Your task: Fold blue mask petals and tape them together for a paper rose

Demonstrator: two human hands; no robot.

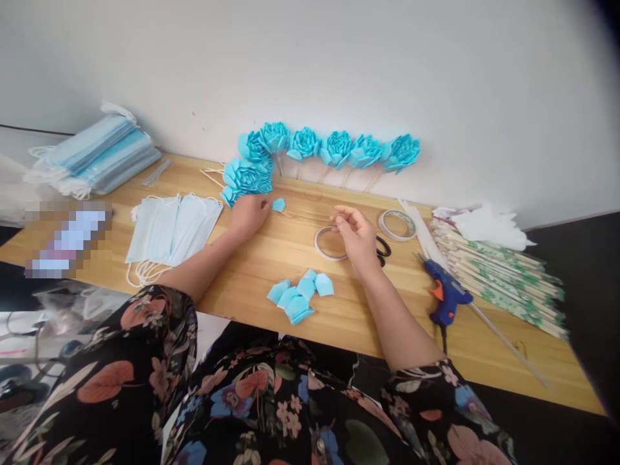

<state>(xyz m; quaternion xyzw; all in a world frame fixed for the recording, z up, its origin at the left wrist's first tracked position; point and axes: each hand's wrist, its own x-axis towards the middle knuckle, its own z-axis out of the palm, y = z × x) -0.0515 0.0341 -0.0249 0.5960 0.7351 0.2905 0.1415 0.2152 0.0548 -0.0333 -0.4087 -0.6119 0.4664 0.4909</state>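
My left hand (249,213) rests on the wooden table (271,258), its fingers closed around the base of a blue fabric flower (246,177), with a small blue petal (278,205) at its fingertips. A thin stick (305,219) runs from that flower toward my right hand (356,236), whose fingers pinch the stick's end just over a roll of white tape (327,244). A small pile of cut blue petals (300,294) lies at the near edge between my arms.
Several finished blue flowers (334,148) lean on the wall. Flat face masks (172,229) and a mask stack (97,155) lie at left. A second tape roll (397,224), black scissors (383,248), blue glue gun (448,294) and wrapped chopsticks (504,274) are at right.
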